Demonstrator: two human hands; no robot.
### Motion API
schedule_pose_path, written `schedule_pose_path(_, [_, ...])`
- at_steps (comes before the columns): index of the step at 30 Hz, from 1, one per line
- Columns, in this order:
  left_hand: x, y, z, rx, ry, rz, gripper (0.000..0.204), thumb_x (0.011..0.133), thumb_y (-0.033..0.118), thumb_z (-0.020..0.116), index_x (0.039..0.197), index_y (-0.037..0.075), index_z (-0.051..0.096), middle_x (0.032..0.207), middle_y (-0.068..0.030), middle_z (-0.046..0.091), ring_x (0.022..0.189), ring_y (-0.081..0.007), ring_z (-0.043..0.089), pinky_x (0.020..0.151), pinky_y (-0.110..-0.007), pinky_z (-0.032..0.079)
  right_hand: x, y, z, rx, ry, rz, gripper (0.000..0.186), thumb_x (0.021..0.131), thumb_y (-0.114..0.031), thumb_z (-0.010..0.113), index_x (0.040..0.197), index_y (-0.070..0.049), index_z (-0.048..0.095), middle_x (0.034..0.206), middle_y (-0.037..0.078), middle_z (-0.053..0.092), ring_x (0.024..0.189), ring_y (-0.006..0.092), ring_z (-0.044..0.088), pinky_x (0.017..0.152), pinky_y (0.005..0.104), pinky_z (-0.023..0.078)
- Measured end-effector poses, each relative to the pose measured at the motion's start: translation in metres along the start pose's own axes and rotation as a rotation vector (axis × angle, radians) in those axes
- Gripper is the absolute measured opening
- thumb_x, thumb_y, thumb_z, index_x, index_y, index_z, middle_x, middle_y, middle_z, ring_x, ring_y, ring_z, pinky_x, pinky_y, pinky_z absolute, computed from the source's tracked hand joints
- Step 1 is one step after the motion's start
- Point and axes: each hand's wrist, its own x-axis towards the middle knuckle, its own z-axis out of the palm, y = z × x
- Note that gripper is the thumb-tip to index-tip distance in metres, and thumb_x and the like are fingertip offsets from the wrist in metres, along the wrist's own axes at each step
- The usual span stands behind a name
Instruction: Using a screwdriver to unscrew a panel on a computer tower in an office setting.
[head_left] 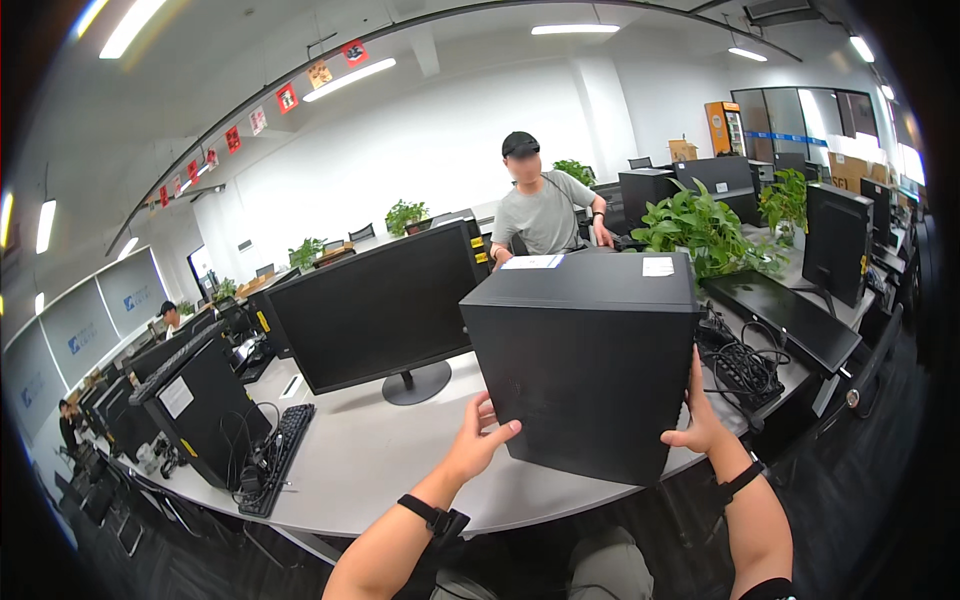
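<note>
**Two-Handed Hold on the case (580,385), Right of the monitor (375,300)**

Left of the monitor, a second case (205,410) stands upright on the tabletop (385,470). A keyboard (293,435) lies between it and the monitor, with cables (256,478) heaped on its near end. The monitor stands upright, screen dark.

Right of the monitor and nearer the wearer, the left hand (480,441) is clamped on the case's lower left edge, thumb on the near face. The case is tilted; its near bottom corner overlaps the tabletop's front edge. Whether its base bears on the tabletop cannot be determined. The right hand (702,425) is clamped on the opposite edge, thumb also on the near face. Farther right of the monitor are wires (745,365) and a flat panel (785,320).

Status (judged): two-sided grip complete. Outstanding: case not yet level or released. Lifting or lowering: cannot be told. Rear connections: hidden.
</note>
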Motion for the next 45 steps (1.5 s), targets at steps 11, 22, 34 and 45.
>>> schedule_pose_path(11, [-0.081, 0.025, 0.014, 0.196, 0.004, 0.155, 0.072, 0.080, 0.024, 0.077, 0.131, 0.003, 0.032, 0.114, -0.0162, 0.054, 0.110, -0.0248, 0.055, 0.093, -0.038, 0.047, -0.041, 0.011, 0.018, 0.230, 0.269, 0.174, 0.073, 0.094, -0.043, 0.049, 0.145, 0.002, 0.025, 0.144, 0.013, 0.038, 0.133, 0.0237, 0.036, 0.112, 0.0348, 0.025])
schedule_pose_path(22, [-0.045, 0.094, -0.034, 0.235, 0.110, 0.425, 0.086, 0.073, 0.047, 0.079, 0.138, 0.008, 0.041, 0.132, -0.0174, 0.047, 0.126, -0.0276, 0.045, 0.099, -0.042, 0.041, -0.040, 0.040, 0.006, 0.369, 0.341, 0.280, 0.072, 0.100, -0.056, 0.033, 0.142, 0.003, 0.035, 0.145, 0.012, 0.040, 0.132, 0.0234, 0.038, 0.112, 0.0339, 0.025])
schedule_pose_path(34, [0.029, 0.129, -0.027, 0.270, -0.119, 0.446, 0.104, 0.065, 0.054, 0.079, 0.148, 0.021, 0.026, 0.149, -0.0136, 0.027, 0.138, -0.0352, 0.027, 0.107, -0.055, 0.029, -0.020, 0.059, -0.003, 0.131, 0.479, 0.460, 0.067, 0.100, -0.051, 0.039, 0.140, 0.002, 0.037, 0.139, 0.013, 0.045, 0.128, 0.0227, 0.041, 0.109, 0.0328, 0.028])
schedule_pose_path(45, [0.019, 0.048, -0.065, 0.245, 0.056, -0.049, 0.060, 0.091, 0.039, 0.060, 0.138, 0.006, 0.043, 0.136, -0.0168, 0.049, 0.127, -0.0284, 0.047, 0.104, -0.040, 0.038, -0.059, -0.045, 0.051, -0.367, 0.471, 0.304, 0.069, 0.088, -0.013, 0.065, 0.145, -0.003, 0.027, 0.145, 0.019, 0.035, 0.137, 0.0319, 0.032, 0.112, 0.0440, 0.026])
